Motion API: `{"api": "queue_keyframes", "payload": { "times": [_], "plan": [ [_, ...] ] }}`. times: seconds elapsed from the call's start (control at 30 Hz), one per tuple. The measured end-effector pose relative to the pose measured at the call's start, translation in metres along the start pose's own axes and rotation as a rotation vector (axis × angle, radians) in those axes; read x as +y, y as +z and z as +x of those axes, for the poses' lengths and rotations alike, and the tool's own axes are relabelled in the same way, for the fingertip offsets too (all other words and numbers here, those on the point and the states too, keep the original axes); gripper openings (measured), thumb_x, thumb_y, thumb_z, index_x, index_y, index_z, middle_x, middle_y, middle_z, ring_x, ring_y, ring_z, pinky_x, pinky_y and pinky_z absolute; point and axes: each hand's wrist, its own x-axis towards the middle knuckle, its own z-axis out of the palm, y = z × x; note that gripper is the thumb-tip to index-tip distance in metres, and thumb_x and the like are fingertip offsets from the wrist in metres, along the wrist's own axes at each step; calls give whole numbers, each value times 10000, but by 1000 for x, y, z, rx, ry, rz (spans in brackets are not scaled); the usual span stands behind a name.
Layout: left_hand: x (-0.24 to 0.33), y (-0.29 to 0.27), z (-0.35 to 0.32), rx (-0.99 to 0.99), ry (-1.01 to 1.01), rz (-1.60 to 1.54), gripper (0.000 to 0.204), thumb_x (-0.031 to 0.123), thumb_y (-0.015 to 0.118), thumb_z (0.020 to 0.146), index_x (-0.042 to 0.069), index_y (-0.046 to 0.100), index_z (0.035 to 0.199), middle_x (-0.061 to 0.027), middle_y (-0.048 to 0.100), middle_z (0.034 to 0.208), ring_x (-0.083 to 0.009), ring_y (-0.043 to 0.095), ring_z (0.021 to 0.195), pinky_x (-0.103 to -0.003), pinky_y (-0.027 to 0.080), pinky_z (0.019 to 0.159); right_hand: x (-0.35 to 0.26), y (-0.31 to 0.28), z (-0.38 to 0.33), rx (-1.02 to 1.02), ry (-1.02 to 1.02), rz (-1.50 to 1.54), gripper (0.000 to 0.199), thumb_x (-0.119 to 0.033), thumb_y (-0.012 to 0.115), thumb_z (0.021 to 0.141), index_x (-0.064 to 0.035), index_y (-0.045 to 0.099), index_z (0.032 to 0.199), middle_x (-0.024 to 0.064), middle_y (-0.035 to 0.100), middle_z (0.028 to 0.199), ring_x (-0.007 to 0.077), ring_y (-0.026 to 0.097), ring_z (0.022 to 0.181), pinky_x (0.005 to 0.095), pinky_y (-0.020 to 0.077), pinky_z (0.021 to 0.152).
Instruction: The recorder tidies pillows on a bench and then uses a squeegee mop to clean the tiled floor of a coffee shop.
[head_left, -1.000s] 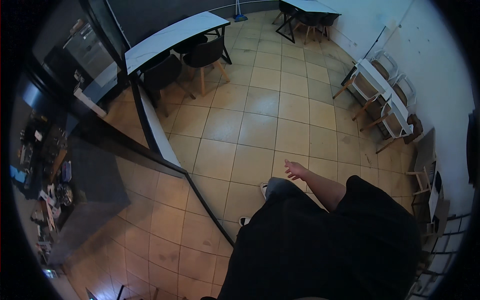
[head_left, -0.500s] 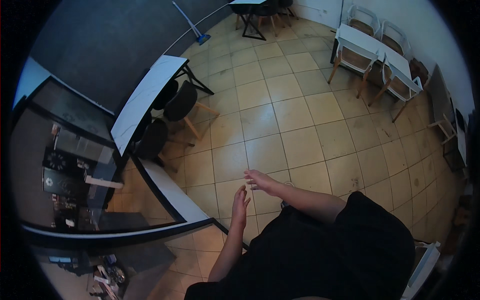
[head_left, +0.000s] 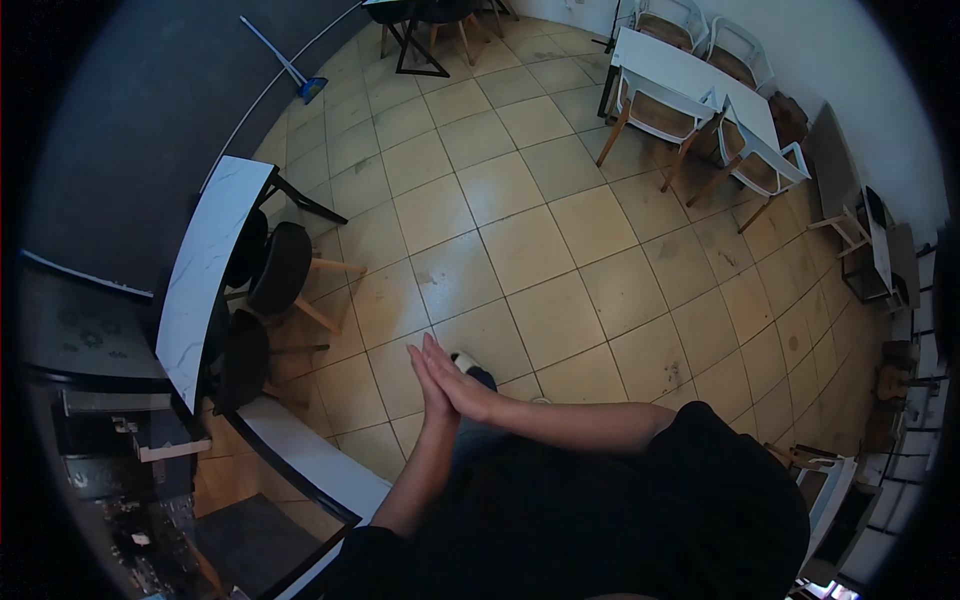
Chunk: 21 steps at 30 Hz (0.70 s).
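Observation:
My left hand [head_left: 428, 386] and my right hand [head_left: 463, 388] are pressed together palm to palm in front of my body. Their fingers are stretched out flat and point away from me. No object shows between them; the inner faces of both palms are hidden. Below and beyond the hands, a shoe [head_left: 462, 361] of mine stands on the tiled floor [head_left: 547, 243].
To the left, a long white table [head_left: 207, 262] has dark chairs [head_left: 280, 268] along it. Nearer stands a low black-and-white partition [head_left: 318, 462]. A blue-headed broom [head_left: 311, 90] leans at the dark wall. Far right, white chairs [head_left: 664, 112] surround a white table [head_left: 672, 70].
My hands, a little apart before, have come together palm to palm. The view has swung to the right, so the room's furniture sits further left, and my shoe now shows.

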Motion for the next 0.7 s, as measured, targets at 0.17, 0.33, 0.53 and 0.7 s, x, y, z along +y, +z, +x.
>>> {"api": "queue_keyframes", "payload": {
  "times": [0.17, 0.33, 0.53, 0.7],
  "plan": [
    [46, 49, 65, -510, -13, 80, 899, 673, 156, 1046, 1, 29, 1628, -129, 49, 1722, -264, 42, 1587, -391, 34, 1272, -22, -64, 136, 117, 358, 308, 932, -677, 320, 1035, 19, 106, 1619, 216, 169, 1686, 281, 123, 1576, 379, 126, 1265],
    [119, 49, 198, -735, -139, 81, 945, 730, 78, 1011, 20, 9, 1631, -132, 34, 1722, -267, 17, 1588, -411, 6, 1272, -59, -88, 246, 53, 359, 152, 915, -689, 289, 1035, -19, 102, 1629, 199, 128, 1695, 294, 111, 1572, 404, 138, 1263],
    [208, 72, 353, -616, -165, 219, 995, 793, 113, 978, 62, -57, 1631, -164, -103, 1710, -306, -97, 1579, -449, -47, 1260, -141, -94, 347, -312, 267, 197, 909, -702, 236, 1033, -117, -126, 1628, 121, -113, 1714, 259, -89, 1580, 443, 38, 1278],
    [209, 91, 499, -838, -476, 295, 899, 692, 170, 1044, 34, -9, 1631, -165, -53, 1716, -264, -40, 1586, -406, 45, 1273, -152, -121, 457, -215, 267, 445, 888, -680, 242, 1046, -94, -66, 1636, 128, -60, 1717, 241, -44, 1581, 426, 51, 1282]
  ]
}}
